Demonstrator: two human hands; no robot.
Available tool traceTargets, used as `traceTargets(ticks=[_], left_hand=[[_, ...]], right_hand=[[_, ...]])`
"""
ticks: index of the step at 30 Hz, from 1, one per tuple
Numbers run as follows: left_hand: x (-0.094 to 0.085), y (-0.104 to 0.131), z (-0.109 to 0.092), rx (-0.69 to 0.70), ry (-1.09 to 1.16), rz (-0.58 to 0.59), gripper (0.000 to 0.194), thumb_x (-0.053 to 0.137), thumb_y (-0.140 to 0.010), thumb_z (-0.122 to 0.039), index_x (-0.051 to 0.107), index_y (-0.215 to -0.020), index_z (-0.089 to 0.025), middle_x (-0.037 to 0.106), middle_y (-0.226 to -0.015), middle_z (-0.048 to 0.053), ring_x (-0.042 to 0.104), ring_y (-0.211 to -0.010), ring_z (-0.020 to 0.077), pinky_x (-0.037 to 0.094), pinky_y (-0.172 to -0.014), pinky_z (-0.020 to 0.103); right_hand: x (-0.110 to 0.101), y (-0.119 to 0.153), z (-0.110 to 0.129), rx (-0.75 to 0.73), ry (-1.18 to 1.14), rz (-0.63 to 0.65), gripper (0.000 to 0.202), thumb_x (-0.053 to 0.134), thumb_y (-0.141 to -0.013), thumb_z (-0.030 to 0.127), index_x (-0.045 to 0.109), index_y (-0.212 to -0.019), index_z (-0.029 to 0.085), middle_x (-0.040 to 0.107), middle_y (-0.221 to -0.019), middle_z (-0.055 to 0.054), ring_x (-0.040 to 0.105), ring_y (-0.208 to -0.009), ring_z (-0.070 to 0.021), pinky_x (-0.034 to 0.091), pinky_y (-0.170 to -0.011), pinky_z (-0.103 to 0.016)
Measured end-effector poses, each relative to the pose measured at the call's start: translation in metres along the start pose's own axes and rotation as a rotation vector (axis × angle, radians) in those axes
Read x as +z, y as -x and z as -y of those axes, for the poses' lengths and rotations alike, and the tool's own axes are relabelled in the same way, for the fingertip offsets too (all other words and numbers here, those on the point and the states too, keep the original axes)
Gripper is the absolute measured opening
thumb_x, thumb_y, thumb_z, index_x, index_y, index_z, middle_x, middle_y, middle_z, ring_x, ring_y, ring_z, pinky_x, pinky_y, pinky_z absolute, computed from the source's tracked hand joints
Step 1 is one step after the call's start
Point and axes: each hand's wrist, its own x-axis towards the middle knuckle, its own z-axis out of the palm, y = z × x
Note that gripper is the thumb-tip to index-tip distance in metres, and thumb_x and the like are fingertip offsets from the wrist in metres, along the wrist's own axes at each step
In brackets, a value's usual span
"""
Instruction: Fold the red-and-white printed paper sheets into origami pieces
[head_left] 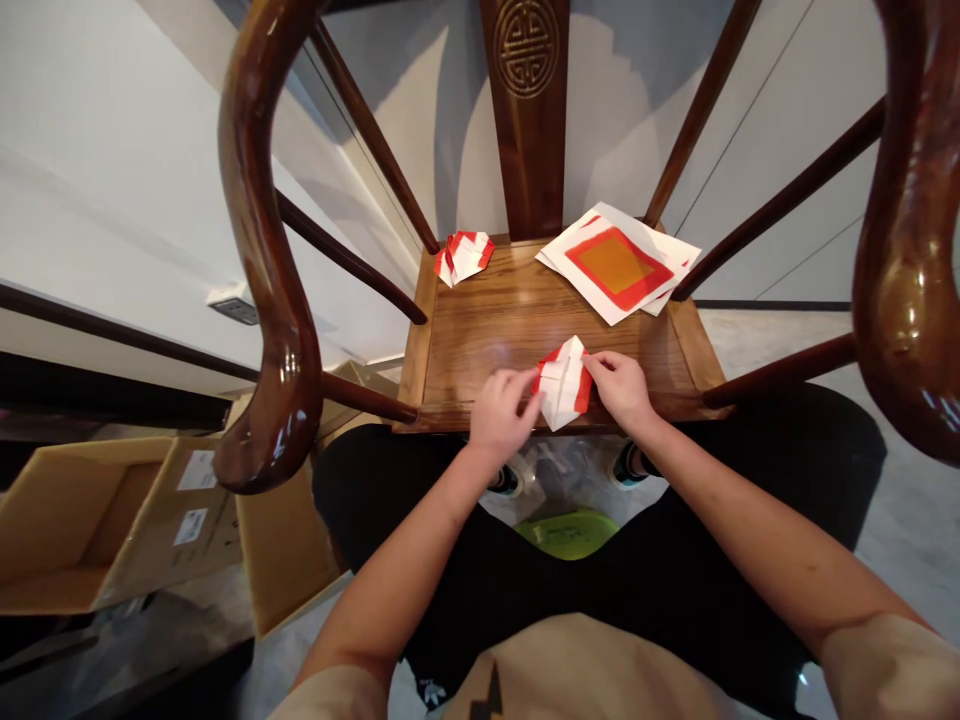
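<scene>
A folded red-and-white paper (561,385) is held at the front edge of the wooden chair seat, its creased white side up. My left hand (504,415) has its thumb and fingers closed at the paper's left edge. On the other side, my right hand (620,388) pinches the upper right edge between thumb and fingers. A second folded red-and-white paper (465,257) lies at the back left of the seat. At the back right rests a small stack of white sheets (619,262) with red and orange squares printed on them.
The wooden seat (487,335) is framed by curved armrests (262,300) and a carved backrest slat (527,150). Open cardboard boxes (150,520) stand at the left on the floor. Below the seat is a green object (570,535) between my feet.
</scene>
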Motion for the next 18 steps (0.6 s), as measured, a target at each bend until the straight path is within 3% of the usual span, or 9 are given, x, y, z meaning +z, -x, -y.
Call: traceTargets(ticks=[3, 6, 11, 14, 18], left_hand=[[0.015, 0.027, -0.022, 0.160, -0.144, 0.126, 0.053, 0.061, -0.088, -0.053, 0.059, -0.131, -0.022, 0.061, -0.123, 0.014, 0.059, -0.108, 0.0285, 0.050, -0.088, 0.041], [0.032, 0.044, -0.029, 0.211, -0.202, 0.112, 0.049, 0.060, -0.092, -0.045, 0.056, -0.134, -0.021, 0.059, -0.129, 0.016, 0.058, -0.112, 0.0305, 0.050, -0.091, 0.044], [0.042, 0.038, -0.011, 0.266, -0.139, 0.008, 0.032, 0.056, -0.095, -0.031, 0.065, -0.122, -0.017, 0.064, -0.120, 0.016, 0.060, -0.114, 0.0270, 0.052, -0.092, 0.039], [0.033, 0.029, 0.001, 0.336, -0.098, 0.041, 0.022, 0.055, -0.096, -0.028, 0.071, -0.109, -0.023, 0.066, -0.121, 0.009, 0.054, -0.127, 0.0271, 0.046, -0.104, 0.045], [0.013, 0.022, 0.011, 0.254, -0.146, 0.025, 0.021, 0.060, -0.093, -0.035, 0.073, -0.109, -0.034, 0.057, -0.139, 0.006, 0.043, -0.137, 0.0306, 0.037, -0.110, 0.054]], right_hand=[[-0.004, 0.006, -0.001, 0.122, -0.097, 0.048, 0.031, 0.060, -0.081, 0.046, 0.070, -0.076, 0.018, 0.066, -0.063, -0.001, 0.054, -0.051, -0.0143, 0.039, -0.051, -0.027], [-0.007, 0.011, 0.002, 0.147, -0.034, 0.135, 0.030, 0.059, -0.081, 0.046, 0.071, -0.080, 0.019, 0.065, -0.060, 0.000, 0.053, -0.047, -0.0137, 0.037, -0.046, -0.026], [-0.021, 0.009, 0.008, -0.070, 0.494, 0.132, 0.033, 0.053, -0.089, 0.049, 0.073, -0.078, 0.024, 0.072, -0.074, -0.003, 0.066, -0.072, -0.0213, 0.044, -0.063, -0.031], [-0.033, -0.001, 0.006, -0.152, 0.564, 0.140, 0.028, 0.050, -0.093, 0.040, 0.074, -0.094, 0.025, 0.075, -0.088, -0.003, 0.068, -0.082, -0.0235, 0.049, -0.073, -0.034], [-0.037, -0.013, -0.004, -0.513, 0.596, 0.201, 0.031, 0.046, -0.091, 0.017, 0.069, -0.113, 0.020, 0.071, -0.113, -0.009, 0.065, -0.103, -0.0243, 0.049, -0.092, -0.038]])
